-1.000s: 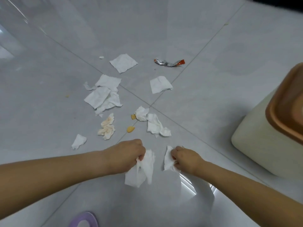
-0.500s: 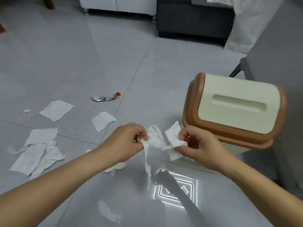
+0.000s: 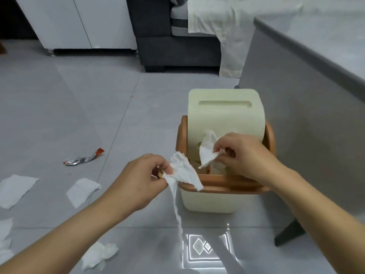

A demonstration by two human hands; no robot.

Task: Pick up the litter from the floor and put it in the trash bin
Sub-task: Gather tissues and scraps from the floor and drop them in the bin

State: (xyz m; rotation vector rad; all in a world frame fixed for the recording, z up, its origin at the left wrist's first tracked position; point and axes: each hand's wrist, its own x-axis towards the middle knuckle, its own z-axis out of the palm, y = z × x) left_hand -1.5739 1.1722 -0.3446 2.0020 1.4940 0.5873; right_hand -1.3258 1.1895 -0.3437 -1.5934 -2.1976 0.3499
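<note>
My right hand (image 3: 240, 155) is pinching a white tissue (image 3: 207, 153) over the open trash bin (image 3: 217, 183), while my left hand (image 3: 144, 177) is gripping a second tissue (image 3: 183, 172) at nine o'clock of the rim. I should release well inside, lifting the dangling strip first.

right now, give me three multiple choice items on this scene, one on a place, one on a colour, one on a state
1. Where is the right hand?
A. over the open trash bin
B. flat on the floor
C. on the sofa

2. What colour is the bin's rim?
A. blue
B. orange-brown
C. black

3. What state is the bin lid in?
A. shut flat
C. lying on the floor
B. tipped up, opening exposed

Answers:
1 A, it holds a tissue above the opening.
2 B, an orange-brown band rings the cream body.
3 B, the lid stands up behind the opening while the left hand brings another tissue to the rim.
</note>
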